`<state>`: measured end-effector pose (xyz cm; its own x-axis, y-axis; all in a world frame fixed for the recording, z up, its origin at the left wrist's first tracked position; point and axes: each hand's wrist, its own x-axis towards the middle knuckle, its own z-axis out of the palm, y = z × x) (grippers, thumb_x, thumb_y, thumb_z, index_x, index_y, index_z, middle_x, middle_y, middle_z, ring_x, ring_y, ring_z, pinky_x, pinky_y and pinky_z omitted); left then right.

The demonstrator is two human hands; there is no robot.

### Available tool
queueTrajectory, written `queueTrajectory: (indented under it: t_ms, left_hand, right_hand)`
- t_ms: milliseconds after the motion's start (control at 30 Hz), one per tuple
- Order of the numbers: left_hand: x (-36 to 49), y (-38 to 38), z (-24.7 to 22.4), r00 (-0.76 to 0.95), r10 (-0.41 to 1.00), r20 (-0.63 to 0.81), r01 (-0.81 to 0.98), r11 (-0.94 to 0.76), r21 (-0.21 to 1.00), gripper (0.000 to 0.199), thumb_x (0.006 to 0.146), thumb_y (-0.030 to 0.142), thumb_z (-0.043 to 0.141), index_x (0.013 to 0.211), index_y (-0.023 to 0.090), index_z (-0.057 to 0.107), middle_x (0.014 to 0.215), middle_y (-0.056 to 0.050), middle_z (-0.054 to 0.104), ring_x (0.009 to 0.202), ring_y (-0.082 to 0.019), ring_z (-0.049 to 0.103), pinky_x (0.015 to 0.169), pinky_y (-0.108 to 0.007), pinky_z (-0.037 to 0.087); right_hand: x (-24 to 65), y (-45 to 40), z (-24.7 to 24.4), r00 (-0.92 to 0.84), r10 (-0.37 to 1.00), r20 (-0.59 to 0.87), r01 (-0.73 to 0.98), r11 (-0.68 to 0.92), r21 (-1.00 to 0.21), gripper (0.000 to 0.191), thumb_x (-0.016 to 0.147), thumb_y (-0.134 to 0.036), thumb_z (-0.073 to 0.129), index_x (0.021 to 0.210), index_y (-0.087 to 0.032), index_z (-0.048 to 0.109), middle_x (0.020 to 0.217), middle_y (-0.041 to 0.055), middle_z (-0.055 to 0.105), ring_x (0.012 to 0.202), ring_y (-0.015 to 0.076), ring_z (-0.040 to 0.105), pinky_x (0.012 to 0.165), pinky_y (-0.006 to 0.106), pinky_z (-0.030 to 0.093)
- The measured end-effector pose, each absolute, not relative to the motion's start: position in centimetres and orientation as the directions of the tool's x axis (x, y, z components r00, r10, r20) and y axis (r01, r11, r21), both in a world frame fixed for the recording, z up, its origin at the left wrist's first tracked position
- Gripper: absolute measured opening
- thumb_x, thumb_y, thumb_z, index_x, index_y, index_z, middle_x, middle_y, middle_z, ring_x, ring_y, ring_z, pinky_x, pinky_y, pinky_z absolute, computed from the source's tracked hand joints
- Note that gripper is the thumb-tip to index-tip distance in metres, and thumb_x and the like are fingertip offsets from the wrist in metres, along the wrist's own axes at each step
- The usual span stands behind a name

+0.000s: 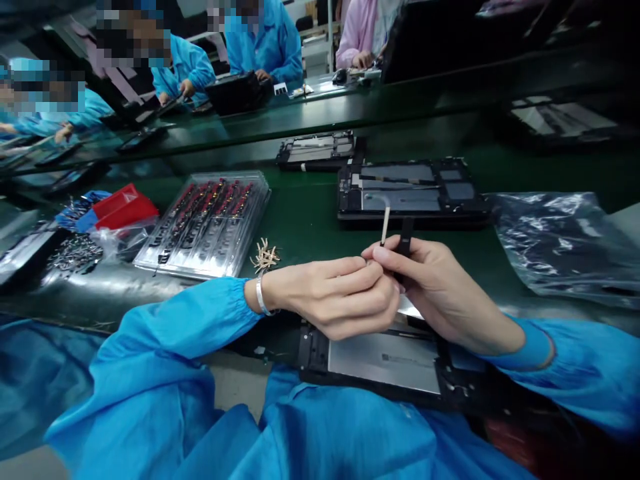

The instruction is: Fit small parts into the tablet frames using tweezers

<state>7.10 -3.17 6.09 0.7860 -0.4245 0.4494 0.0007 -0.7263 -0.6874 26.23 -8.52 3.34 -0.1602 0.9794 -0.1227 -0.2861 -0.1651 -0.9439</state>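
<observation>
My left hand [340,293] and my right hand [440,287] meet above an opened device [385,363] at the bench's near edge. A thin pale strip [385,225] sticks up from the fingertips of my right hand, between thumb and forefinger. A dark flat piece [407,233] also rises from my right hand's fingers. The fingers of my left hand are curled and pinched together against the right fingertips; what they hold is hidden. The opened device shows a silver battery plate and black frame, partly covered by my hands.
Beyond my hands lie two more opened devices [410,187] [320,148]. Left are small tan strips [265,256], a clear tray [203,223] of small parts and a red bin [125,207]. A plastic bag [565,240] lies right. People in blue and pink work across the bench.
</observation>
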Motion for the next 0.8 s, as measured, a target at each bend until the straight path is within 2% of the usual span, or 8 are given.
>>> queueTrajectory:
  t_ms: [67, 133, 200, 300, 433, 667, 733, 800]
  left_hand:
    - [7.2, -3.3, 6.1, 0.755, -0.332, 0.566, 0.06, -0.824, -0.563, 0.014, 0.101, 0.024, 0.063, 0.099, 0.015, 0.073, 0.092, -0.002, 0.075, 0.084, -0.014, 0.072, 0.079, -0.025, 0.062]
    - [7.0, -3.5, 6.3, 0.738, -0.169, 0.653, 0.175, -0.887, -0.428, 0.018, 0.103, 0.025, 0.059, 0.1, 0.01, 0.069, 0.09, -0.007, 0.074, 0.081, -0.016, 0.071, 0.072, -0.027, 0.06]
    - [6.8, -3.6, 6.4, 0.755, -0.022, 0.655, 0.298, -0.879, -0.373, 0.018, 0.104, 0.021, 0.053, 0.103, 0.008, 0.066, 0.09, -0.009, 0.072, 0.08, -0.018, 0.069, 0.069, -0.03, 0.057]
    - [6.5, -3.8, 6.5, 0.793, 0.088, 0.602, 0.385, -0.839, -0.384, 0.018, 0.106, 0.018, 0.048, 0.103, 0.01, 0.064, 0.09, -0.009, 0.071, 0.081, -0.019, 0.067, 0.071, -0.03, 0.054]
    - [6.5, -4.4, 6.5, 0.806, 0.161, 0.57, 0.437, -0.812, -0.388, 0.017, 0.106, 0.018, 0.049, 0.097, 0.013, 0.062, 0.088, -0.007, 0.068, 0.08, -0.017, 0.064, 0.07, -0.028, 0.05]
    - [7.1, -5.6, 7.0, 0.866, 0.044, 0.498, 0.379, -0.708, -0.596, 0.02, 0.102, 0.013, 0.051, 0.084, 0.014, 0.059, 0.075, -0.003, 0.059, 0.065, -0.016, 0.052, 0.058, -0.032, 0.038]
    - [6.7, -5.6, 6.8, 0.857, 0.017, 0.514, 0.367, -0.721, -0.588, 0.018, 0.101, 0.015, 0.054, 0.084, 0.014, 0.06, 0.074, -0.003, 0.058, 0.064, -0.016, 0.051, 0.059, -0.032, 0.037]
    - [5.4, -5.3, 6.5, 0.842, 0.085, 0.532, 0.421, -0.722, -0.55, 0.02, 0.102, 0.016, 0.053, 0.083, 0.016, 0.059, 0.073, -0.002, 0.057, 0.066, -0.017, 0.05, 0.061, -0.033, 0.037]
  right_hand:
    - [26.3, -8.4, 3.4, -0.129, 0.99, -0.055, -0.205, -0.081, -0.975, 0.024, 0.082, -0.043, 0.081, 0.085, -0.019, 0.075, 0.07, -0.0006, 0.059, 0.062, 0.0098, 0.049, 0.056, 0.023, 0.039]
    - [26.4, -8.2, 3.7, -0.126, 0.992, 0.022, -0.07, 0.013, -0.997, 0.026, 0.084, -0.043, 0.078, 0.08, -0.018, 0.073, 0.063, -0.0017, 0.056, 0.058, 0.0096, 0.047, 0.054, 0.024, 0.037]
    - [26.5, -8.1, 4.1, -0.151, 0.985, 0.085, 0.074, 0.097, -0.993, 0.029, 0.087, -0.044, 0.074, 0.074, -0.018, 0.068, 0.057, -0.0026, 0.052, 0.055, 0.0097, 0.046, 0.053, 0.024, 0.034]
    - [26.6, -8.1, 4.6, -0.201, 0.966, 0.163, 0.251, 0.212, -0.944, 0.031, 0.092, -0.04, 0.064, 0.069, -0.018, 0.062, 0.056, -0.0024, 0.05, 0.055, 0.0105, 0.044, 0.053, 0.026, 0.033]
    - [26.8, -8.1, 4.5, -0.25, 0.935, 0.251, 0.434, 0.34, -0.834, 0.032, 0.094, -0.033, 0.054, 0.065, -0.019, 0.052, 0.059, -0.002, 0.049, 0.056, 0.0108, 0.041, 0.053, 0.027, 0.028]
    - [26.8, -8.3, 3.9, -0.3, 0.898, 0.324, 0.487, 0.436, -0.757, 0.029, 0.09, -0.025, 0.052, 0.063, -0.02, 0.042, 0.058, -0.0036, 0.041, 0.057, 0.0099, 0.036, 0.053, 0.027, 0.027]
    - [26.7, -8.4, 4.0, -0.312, 0.904, 0.293, 0.498, 0.419, -0.759, 0.032, 0.091, -0.029, 0.052, 0.062, -0.02, 0.041, 0.058, -0.003, 0.042, 0.056, 0.0101, 0.037, 0.053, 0.027, 0.027]
    - [26.7, -8.5, 4.1, -0.326, 0.92, 0.217, 0.501, 0.363, -0.785, 0.034, 0.092, -0.036, 0.052, 0.062, -0.019, 0.048, 0.058, -0.0014, 0.05, 0.056, 0.0114, 0.044, 0.053, 0.027, 0.03]
